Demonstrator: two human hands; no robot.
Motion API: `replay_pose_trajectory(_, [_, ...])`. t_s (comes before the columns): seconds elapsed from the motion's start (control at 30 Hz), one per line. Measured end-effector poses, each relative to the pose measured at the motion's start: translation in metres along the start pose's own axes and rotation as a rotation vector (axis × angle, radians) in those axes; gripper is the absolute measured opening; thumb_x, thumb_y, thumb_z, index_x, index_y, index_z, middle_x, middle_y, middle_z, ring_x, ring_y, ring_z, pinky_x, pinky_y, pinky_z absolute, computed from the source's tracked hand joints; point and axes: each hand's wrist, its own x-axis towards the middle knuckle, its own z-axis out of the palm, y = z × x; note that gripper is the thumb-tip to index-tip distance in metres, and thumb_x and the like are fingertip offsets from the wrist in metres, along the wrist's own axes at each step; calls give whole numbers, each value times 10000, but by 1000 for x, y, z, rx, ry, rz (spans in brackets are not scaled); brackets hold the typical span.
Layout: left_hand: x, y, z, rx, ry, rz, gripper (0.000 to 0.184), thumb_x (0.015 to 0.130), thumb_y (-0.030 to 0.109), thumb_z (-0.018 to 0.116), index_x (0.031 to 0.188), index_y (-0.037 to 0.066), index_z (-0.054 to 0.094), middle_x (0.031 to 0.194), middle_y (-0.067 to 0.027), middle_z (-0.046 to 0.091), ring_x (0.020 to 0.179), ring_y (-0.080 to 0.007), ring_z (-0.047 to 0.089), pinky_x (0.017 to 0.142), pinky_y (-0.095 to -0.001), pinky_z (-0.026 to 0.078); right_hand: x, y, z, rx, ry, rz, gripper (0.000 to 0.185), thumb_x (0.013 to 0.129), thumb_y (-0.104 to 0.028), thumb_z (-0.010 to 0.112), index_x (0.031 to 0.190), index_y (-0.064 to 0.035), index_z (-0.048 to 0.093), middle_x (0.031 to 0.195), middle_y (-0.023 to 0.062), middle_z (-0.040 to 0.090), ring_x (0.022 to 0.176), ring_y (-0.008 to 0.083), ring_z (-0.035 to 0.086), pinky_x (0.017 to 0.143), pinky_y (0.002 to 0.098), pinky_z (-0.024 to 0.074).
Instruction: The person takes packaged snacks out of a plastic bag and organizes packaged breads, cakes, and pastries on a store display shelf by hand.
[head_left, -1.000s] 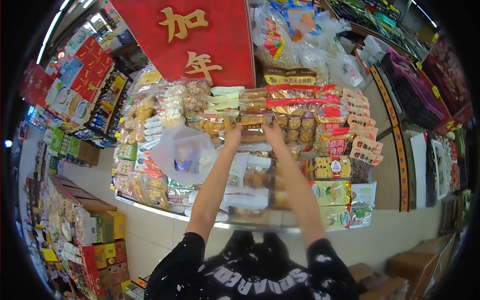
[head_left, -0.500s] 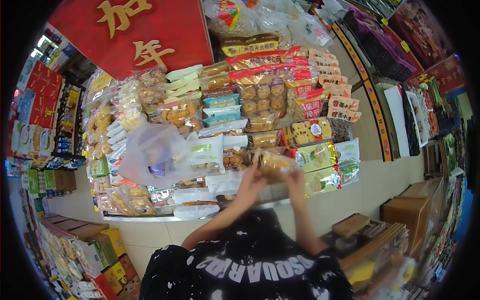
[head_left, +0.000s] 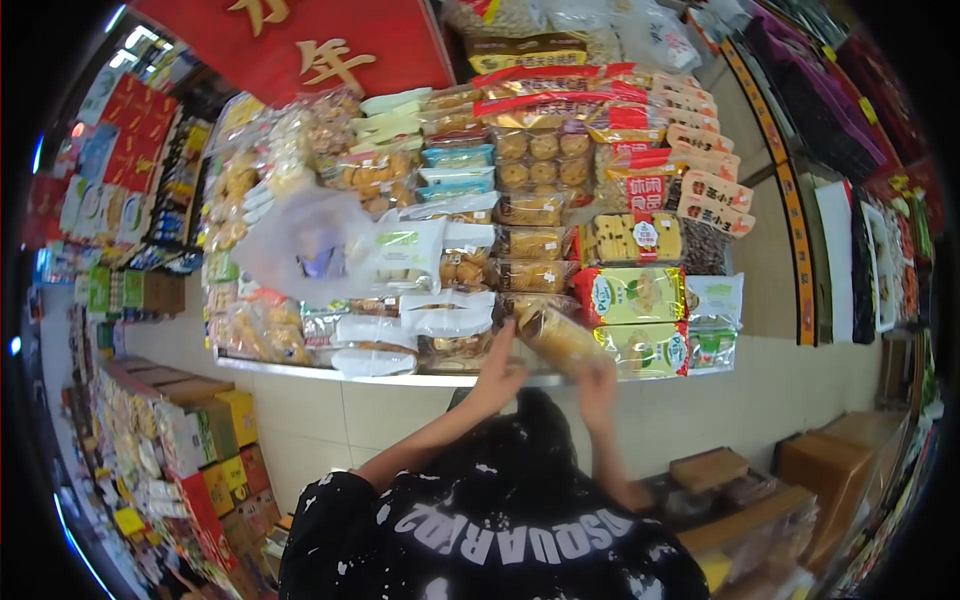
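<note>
**Pastry pack (head_left: 562, 340) held aslant above the front edge of the tabletop (head_left: 440, 379)**

The clear-wrapped pack is just below and right of the frame's centre, its far end toward the upper left and its near end toward the lower right. The right hand (head_left: 598, 385) has its fingers clamped on the near end, though blur hides exactly how they sit. The left hand (head_left: 500, 375) is beside the far end, one finger pointing toward the top of the frame; whether its fingers touch the wrapper, I cannot tell.

The wrapper looks thin and the pastry inside probably crumbles, so a light, broad hold under the body seems better than a pinch at one corner. With the pack slanted like this, support at both ends would likely keep the contents from sliding into the lower end. Bringing it level and parallel to the brown packs (head_left: 533, 274) stacked toward the top of the frame would suit its long shape.

Room is tight: the green packs (head_left: 632, 297) lie close on the right and the white packs (head_left: 447, 313) on the left. Elbows and knuckles are best kept low and clear, since a sideways brush could shift either group.
</note>
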Motion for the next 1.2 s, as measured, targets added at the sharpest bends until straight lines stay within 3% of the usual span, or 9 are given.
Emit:
replay_pose_trajectory(0.2, [-20, -78, 5, -218, -9, -112, 802, 859, 66, 588, 1506, 86, 115, 1387, -157, 384, 1058, -201, 568, 899, -320, 469, 4, 12, -3, -556, -259, -129, 359, 907, -124, 533, 1233, 1, 453, 1056, 230, 605, 988, 372, 609, 841, 431, 468])
replay_pose_trajectory(0.47, [-16, -67, 13, -205, 5, -107, 817, 855, 111, 593, 1500, 60, 93, 1303, -156, 486, 1052, -201, 562, 886, -316, 471, 24, 80, 21, -328, -172, -105, 577, 864, -189, 564, 1369, -16, 344, 1196, 277, 556, 1112, 427, 546, 914, 439, 434])
replay_pose_trajectory(0.6, [-32, -18, -20, 130, -190, -194, 606, 885, 205, 601, 1411, 21, 364, 1124, -152, 624, 1006, -192, 604, 868, -324, 483, 11, 12, 25, -520, -87, -84, 583, 859, -240, 581, 1345, 13, 384, 1184, 274, 560, 1092, 421, 552, 920, 418, 434])
replay_pose_trajectory(0.77, [-48, 92, -138, 312, 356, 291, 372, 891, 163, 570, 1238, 32, 551, 1103, -166, 630, 1031, -285, 600, 913, -362, 459, 33, -42, 60, -343, -85, -209, 411, 887, -159, 558, 1253, 22, 507, 1182, 197, 593, 1090, 303, 584, 916, 379, 451])
replay_pose_trajectory(0.9, [-12, 110, -243, 608, 608, 548, 324, 855, 150, 570, 1149, 17, 584, 1064, -189, 628, 1063, -365, 564, 953, -413, 434, 35, -105, 193, -183, -363, -303, 349, 898, -66, 512, 1236, 15, 531, 1202, 155, 601, 1122, 254, 567, 933, 361, 444])
replay_pose_trajectory(0.97, [-1, 99, -291, 1325, 626, 385, 284, 845, 144, 528, 1091, 19, 597, 1038, -209, 639, 907, -379, 616, 852, -451, 481, 39, -111, 281, -165, -567, -491, 321, 902, -54, 491, 1208, 15, 560, 1210, 169, 598, 1120, 274, 577, 922, 362, 461])
replay_pose_trajectory(1.03, [-15, 102, -304, 1196, 561, 211, 265, 833, 169, 529, 1035, 16, 605, 990, -218, 642, 862, -379, 622, 794, -477, 485, 41, -134, 353, -388, -837, -394, 314, 900, -94, 493, 1182, 9, 583, 1194, 184, 603, 1120, 313, 577, 944, 368, 462])
replay_pose_trajectory(1.13, [-35, 69, -327, 1116, 396, 35, 272, 812, 210, 543, 965, -8, 597, 852, -240, 636, 765, -396, 628, 678, -532, 482, 86, -85, 453, -635, -857, -436, 388, 883, -138, 503, 1251, -18, 541, 1283, 212, 535, 1215, 370, 486, 1038, 416, 384])
replay_pose_trajectory(1.2, [-42, 48, -339, 1089, 240, 8, 301, 814, 219, 543, 994, -20, 575, 814, -230, 632, 761, -418, 621, 692, -525, 486, 116, -37, 501, -755, -309, -1052, 500, 860, -293, 546, 1250, 16, 501, 1248, 253, 525, 1113, 388, 534, 943, 456, 428])
